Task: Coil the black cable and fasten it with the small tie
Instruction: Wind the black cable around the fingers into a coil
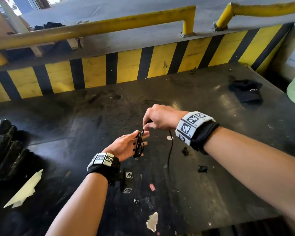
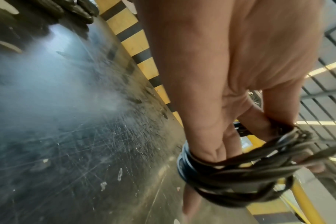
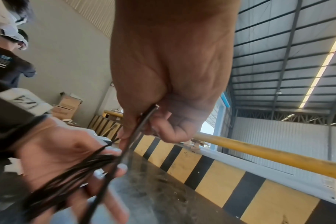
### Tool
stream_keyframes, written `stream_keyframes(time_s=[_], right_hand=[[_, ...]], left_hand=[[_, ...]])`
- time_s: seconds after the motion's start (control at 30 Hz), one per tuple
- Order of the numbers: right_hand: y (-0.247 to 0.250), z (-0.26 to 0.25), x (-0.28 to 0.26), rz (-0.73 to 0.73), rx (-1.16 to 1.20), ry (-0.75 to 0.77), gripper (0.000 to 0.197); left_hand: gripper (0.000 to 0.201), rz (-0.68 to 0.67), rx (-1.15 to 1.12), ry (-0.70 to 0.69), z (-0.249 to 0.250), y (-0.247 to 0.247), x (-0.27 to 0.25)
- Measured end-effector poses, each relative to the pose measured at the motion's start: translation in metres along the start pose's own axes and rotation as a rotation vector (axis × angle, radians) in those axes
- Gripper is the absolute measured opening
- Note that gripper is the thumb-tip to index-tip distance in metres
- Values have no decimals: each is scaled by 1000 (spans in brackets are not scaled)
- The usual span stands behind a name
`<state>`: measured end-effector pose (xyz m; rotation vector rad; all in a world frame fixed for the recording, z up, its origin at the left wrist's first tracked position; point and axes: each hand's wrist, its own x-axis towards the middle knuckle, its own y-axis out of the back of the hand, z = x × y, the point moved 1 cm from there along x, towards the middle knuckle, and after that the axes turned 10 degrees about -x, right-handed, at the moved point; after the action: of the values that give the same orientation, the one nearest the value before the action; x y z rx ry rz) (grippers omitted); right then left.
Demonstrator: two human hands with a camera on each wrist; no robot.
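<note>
The black cable (image 1: 139, 145) is wound in several loops around the straight fingers of my left hand (image 1: 126, 145), which is held above the dark table (image 1: 211, 184). In the left wrist view the coil (image 2: 240, 178) spans from the little-finger side to the thumb. My right hand (image 1: 158, 118) is just above the left fingertips and pinches the free strand (image 3: 140, 128) between thumb and fingers. The loose tail (image 1: 170, 150) hangs from that hand down to the table. Two small black pieces (image 1: 185, 151) (image 1: 202, 168) lie right of the tail; I cannot tell whether either is the tie.
A yellow-and-black striped barrier (image 1: 143, 65) with a yellow rail (image 1: 92, 29) bounds the table's far edge. A black cap (image 1: 245, 91) lies at the back right, black bundles (image 1: 3, 142) at the left, white paper scraps (image 1: 26, 188) near the front. Other people (image 3: 10, 60) stand to one side.
</note>
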<state>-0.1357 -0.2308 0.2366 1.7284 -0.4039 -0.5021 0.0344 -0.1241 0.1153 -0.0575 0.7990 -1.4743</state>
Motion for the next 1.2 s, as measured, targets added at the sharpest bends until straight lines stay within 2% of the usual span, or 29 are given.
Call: stream_keyframes(time_s=[0.2, 0.37, 0.7, 0.83, 0.93, 1.07, 1.2], right_hand=[[11, 10, 19, -15, 117, 17, 10], [3, 22, 24, 45, 240, -5, 12], [-8, 35, 22, 100, 356, 5, 13], [-14, 37, 22, 103, 426, -43, 13], [-31, 42, 18, 71, 515, -88, 15], [-78, 43, 7, 28, 679, -137, 15], [-121, 20, -13, -1, 709, -129, 17]], left_hand=[[44, -157, -49, 63, -4, -11, -6], [49, -273, -81, 52, 0, -20, -14], [43, -264, -162, -4, -1, -26, -22], [45, -288, -198, -37, 4, -36, -26], [47, -334, -207, -71, 13, -43, -31], [43, -398, -260, -138, 26, -51, -38], [46, -398, -300, -204, 30, -55, -32]])
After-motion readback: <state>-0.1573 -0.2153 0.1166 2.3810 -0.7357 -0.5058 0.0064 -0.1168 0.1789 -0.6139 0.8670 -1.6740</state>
